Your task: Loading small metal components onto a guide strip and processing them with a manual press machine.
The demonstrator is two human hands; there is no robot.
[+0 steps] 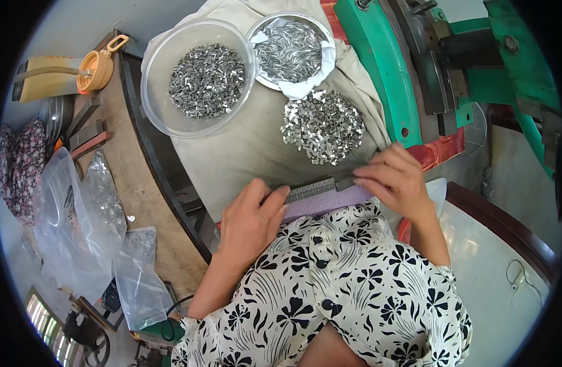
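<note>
A grey metal bar (314, 188) with fine ridges along it lies close to my body, on a purple textured strip (317, 204). My left hand (250, 217) is closed at the bar's left end, thumb and bent fingers against it. At the other end, the fingertips of my right hand (394, 180) come together beside a plain dark grey section; what they pinch, if anything, is too small to make out. Just beyond the bar, a loose heap of small shiny metal pieces (322, 127) is spread on the beige cloth (262, 137).
Behind the heap stand a clear plastic tub (151, 101) of metal bits and a paper-lined bowl (330, 60) of thin metal pins. A green machine (379, 73) rises at the far right. Plastic bags (143, 287) and an orange lidded cup (96, 70) occupy the left-hand wooden table (149, 208).
</note>
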